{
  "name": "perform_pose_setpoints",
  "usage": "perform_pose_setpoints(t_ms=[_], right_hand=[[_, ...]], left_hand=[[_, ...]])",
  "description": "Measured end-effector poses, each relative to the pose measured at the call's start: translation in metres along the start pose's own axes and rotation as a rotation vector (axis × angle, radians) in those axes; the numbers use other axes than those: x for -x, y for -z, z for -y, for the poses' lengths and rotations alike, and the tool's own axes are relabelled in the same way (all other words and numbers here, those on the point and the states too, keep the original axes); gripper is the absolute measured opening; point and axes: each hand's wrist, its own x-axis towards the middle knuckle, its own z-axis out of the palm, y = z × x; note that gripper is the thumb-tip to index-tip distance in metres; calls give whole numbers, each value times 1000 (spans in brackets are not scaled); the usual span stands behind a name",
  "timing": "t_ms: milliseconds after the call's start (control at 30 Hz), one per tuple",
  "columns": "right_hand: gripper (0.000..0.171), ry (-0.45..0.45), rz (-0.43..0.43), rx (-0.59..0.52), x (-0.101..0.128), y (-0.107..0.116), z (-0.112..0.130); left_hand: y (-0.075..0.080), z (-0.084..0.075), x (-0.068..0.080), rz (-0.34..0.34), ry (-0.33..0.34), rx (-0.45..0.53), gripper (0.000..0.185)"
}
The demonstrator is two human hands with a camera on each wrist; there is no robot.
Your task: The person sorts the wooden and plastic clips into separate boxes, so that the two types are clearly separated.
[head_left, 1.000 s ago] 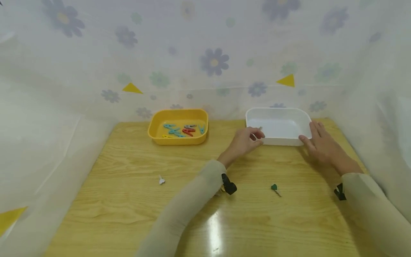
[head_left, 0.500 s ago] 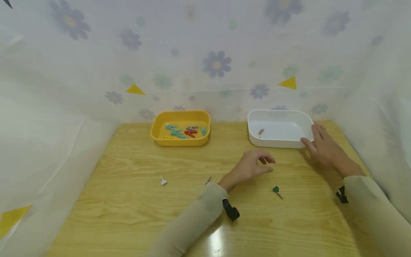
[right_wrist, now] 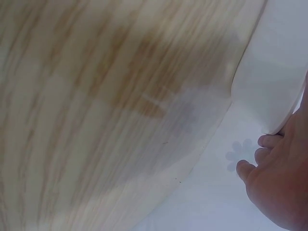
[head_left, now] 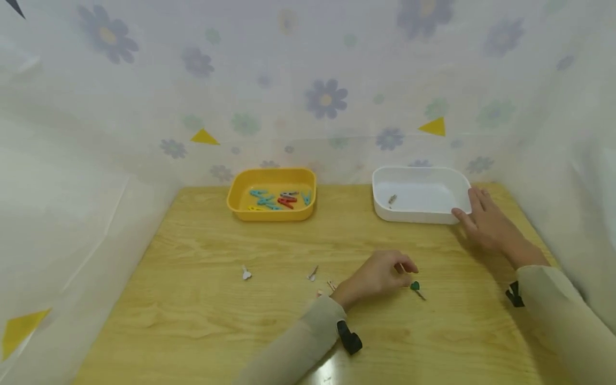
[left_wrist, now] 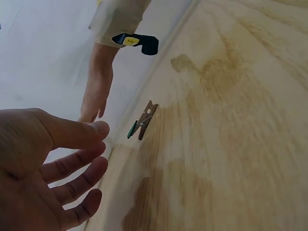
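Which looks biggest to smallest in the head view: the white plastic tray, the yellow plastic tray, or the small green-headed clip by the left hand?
1. White plastic tray and yellow plastic tray: they look much alike in size, so I would not rank them.
2. Small green-headed clip: by far the smallest, lying beside the left hand.

Soft, even light fills the scene, with white glare on the glossy pale wooden tabletop (head_left: 322, 342) at its near edge. The head view bends at its borders; the right wrist view is smeared with blur.
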Motion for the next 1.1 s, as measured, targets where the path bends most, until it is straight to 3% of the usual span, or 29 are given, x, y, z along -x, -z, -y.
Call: perform_pose_setpoints(t_ms=[200, 433, 700, 1100], right_hand=[[83, -9, 3, 5, 2, 1, 3], [83, -10, 3, -6, 3, 2, 6], [83, -5, 10, -7, 3, 3, 6], [83, 8, -2, -9, 4, 4, 7]], left_hand=[[-11, -4, 0, 3, 15, -107, 25], [-20, -7, -1, 9, 76, -80, 23], [-27, -5, -2, 8, 72, -143, 18], [-27, 1, 0, -45, 96, 28, 16]])
